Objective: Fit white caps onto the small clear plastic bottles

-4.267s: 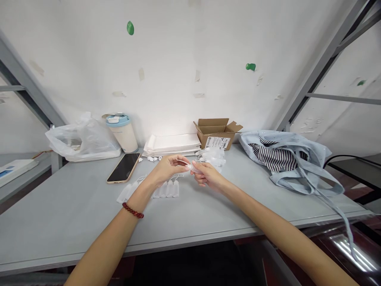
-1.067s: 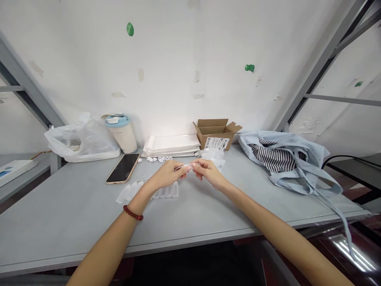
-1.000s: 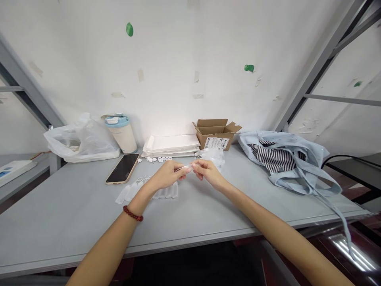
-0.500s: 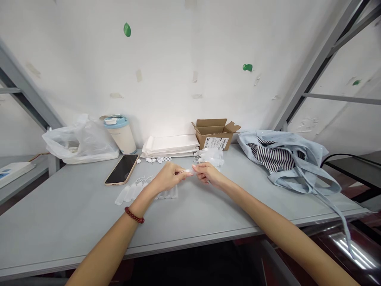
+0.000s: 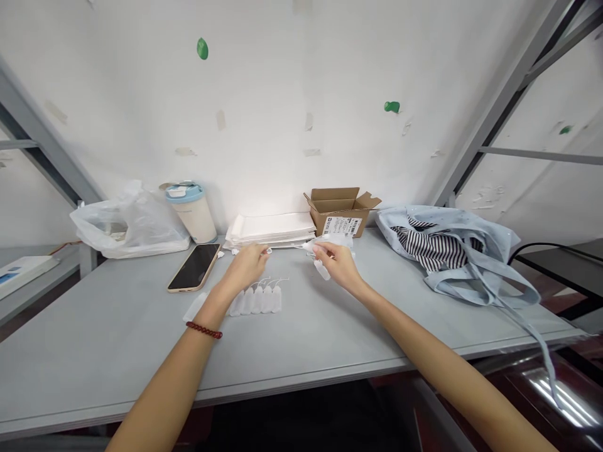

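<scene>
My left hand [image 5: 245,265], with a red bead bracelet on its wrist, is closed in a pinch at a small white ring-like piece [image 5: 269,250]. The hand hides most of the other such pieces. My right hand [image 5: 336,263] pinches a translucent white plastic piece [image 5: 322,270] with a thin tip pointing left. Behind that hand is a pile of similar translucent pieces [image 5: 340,239], partly covered. A row of flat, rounded translucent pieces [image 5: 257,300] with thin tails lies below my left hand, its left part hidden by the forearm.
Along the wall stand a plastic bag [image 5: 136,220], a tilted cup with a blue lid [image 5: 195,216], a stack of white envelopes [image 5: 271,227] and an open cardboard box [image 5: 339,216]. A phone [image 5: 194,269] lies left. A light blue cloth bag [image 5: 490,235] rests at right.
My hands have parted from their shared grip on the translucent piece. The left went back and left to the small white pieces; the right moved slightly toward the pile, still holding a translucent piece.
</scene>
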`<act>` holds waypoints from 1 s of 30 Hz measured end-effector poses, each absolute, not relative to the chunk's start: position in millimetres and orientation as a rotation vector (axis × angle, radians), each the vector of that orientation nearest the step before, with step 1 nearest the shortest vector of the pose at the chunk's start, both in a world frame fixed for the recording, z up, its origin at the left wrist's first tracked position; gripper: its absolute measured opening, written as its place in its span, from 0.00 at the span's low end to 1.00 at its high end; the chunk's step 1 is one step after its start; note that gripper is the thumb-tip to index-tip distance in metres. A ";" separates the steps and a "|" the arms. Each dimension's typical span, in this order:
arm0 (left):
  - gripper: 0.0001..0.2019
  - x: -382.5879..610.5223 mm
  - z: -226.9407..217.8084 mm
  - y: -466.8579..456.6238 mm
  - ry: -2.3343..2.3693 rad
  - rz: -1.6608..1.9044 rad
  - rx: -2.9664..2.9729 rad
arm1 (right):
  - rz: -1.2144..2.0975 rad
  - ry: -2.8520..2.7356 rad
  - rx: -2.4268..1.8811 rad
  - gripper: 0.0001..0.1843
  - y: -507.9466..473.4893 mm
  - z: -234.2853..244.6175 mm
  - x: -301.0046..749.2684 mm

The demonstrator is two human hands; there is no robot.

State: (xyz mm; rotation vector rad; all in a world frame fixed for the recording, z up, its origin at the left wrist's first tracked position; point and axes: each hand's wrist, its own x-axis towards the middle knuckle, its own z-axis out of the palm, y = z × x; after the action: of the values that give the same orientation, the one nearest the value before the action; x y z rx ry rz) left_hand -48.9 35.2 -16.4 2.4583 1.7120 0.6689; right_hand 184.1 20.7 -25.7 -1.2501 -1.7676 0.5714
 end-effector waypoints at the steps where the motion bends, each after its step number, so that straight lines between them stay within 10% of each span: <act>1: 0.15 -55.7 -18.4 39.7 1.808 0.653 2.466 | 0.406 -1.809 -1.276 0.15 23.7 -27.5 186.9; 10: 0.19 -80.4 -35.3 57.1 1.874 0.376 2.507 | -0.378 -2.025 -1.287 0.13 34.5 -42.2 193.2; 30: 0.18 -77.9 -43.4 58.8 1.828 0.413 2.505 | 0.311 -2.542 -0.695 0.14 -18.4 -45.8 149.0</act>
State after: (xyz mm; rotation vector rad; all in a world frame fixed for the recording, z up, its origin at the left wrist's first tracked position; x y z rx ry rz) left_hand -77.9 58.8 -43.4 2.5045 1.8278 0.4134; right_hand 149.0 -18.4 -45.8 -0.6953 -2.5423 0.3107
